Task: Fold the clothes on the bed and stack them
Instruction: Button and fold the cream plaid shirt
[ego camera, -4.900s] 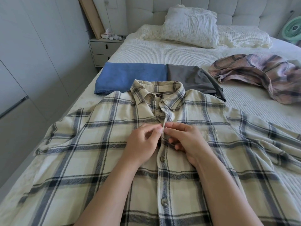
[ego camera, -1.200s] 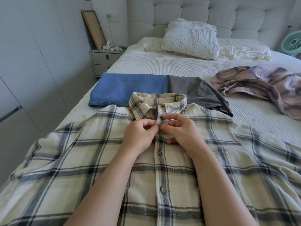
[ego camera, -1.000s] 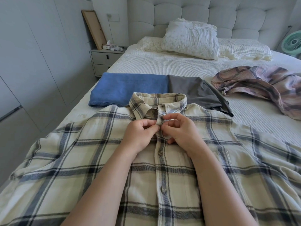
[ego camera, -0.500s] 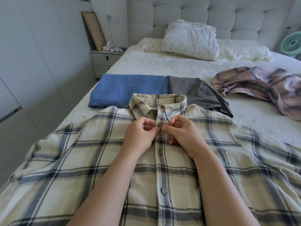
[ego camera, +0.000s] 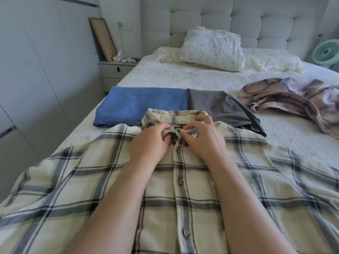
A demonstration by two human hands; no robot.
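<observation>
A cream plaid shirt lies face up across the near part of the bed, its front buttoned. My left hand and my right hand meet at the collar, each pinching the fabric by the top button. Behind the collar a folded blue garment and a folded grey garment lie side by side. A crumpled pink plaid garment lies unfolded at the right.
The white bedspread stretches back to pillows and a padded headboard. A nightstand with a leaning frame stands at the left, beside wardrobe doors. A green fan sits at the far right.
Both hands have moved up the placket from the middle buttons to the collar. The second button is now fastened, and the fingers now grip the collar's top.
</observation>
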